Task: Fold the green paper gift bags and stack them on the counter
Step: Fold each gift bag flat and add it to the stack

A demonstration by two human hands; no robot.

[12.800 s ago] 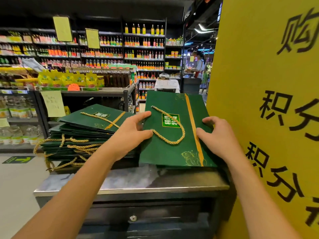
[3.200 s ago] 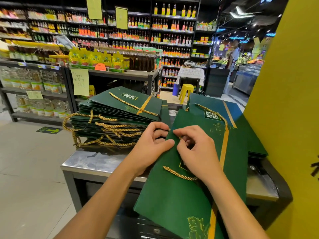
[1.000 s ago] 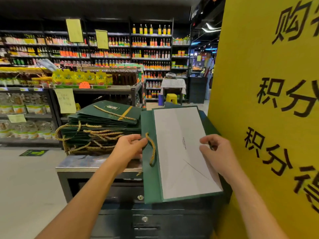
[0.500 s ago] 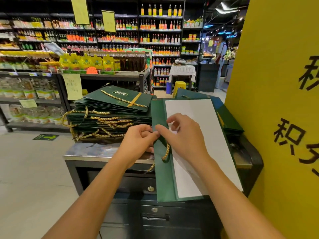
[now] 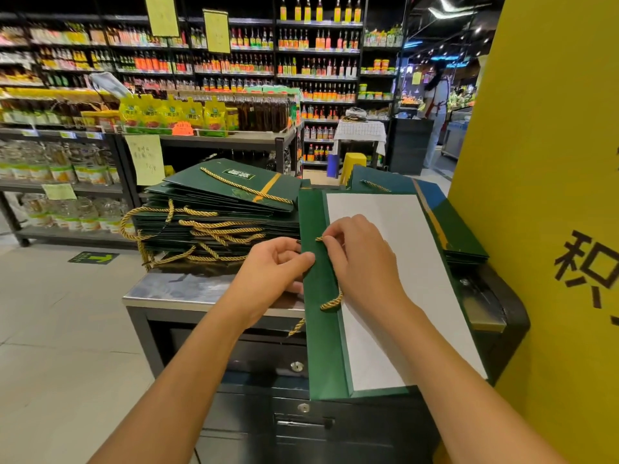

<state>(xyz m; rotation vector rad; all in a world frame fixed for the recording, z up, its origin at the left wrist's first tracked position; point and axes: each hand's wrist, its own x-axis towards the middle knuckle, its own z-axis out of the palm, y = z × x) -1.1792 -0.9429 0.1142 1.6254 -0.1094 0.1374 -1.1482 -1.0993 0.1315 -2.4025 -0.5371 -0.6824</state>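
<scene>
A green paper gift bag (image 5: 323,356) lies open in front of me, its white inside (image 5: 408,262) facing up, its near end hanging past the counter (image 5: 187,291). My left hand (image 5: 273,267) grips the bag's left green edge. My right hand (image 5: 360,259) pinches the bag's gold rope handle (image 5: 331,301) at that edge. A tall stack of folded green bags (image 5: 217,209) with gold handles sits at the counter's left. A smaller pile of green bags (image 5: 459,236) lies under and behind the open one on the right.
A yellow pillar (image 5: 552,195) with black characters stands close on the right. Drawers with locks (image 5: 294,365) front the counter below. Store shelves of bottles and packets (image 5: 201,112) fill the background; a person (image 5: 435,105) stands far back right. Tiled floor (image 5: 60,329) lies to the left.
Over the last second my right hand moved from the bag's right edge to its left edge and took the rope handle. My left hand kept hold of the left edge.
</scene>
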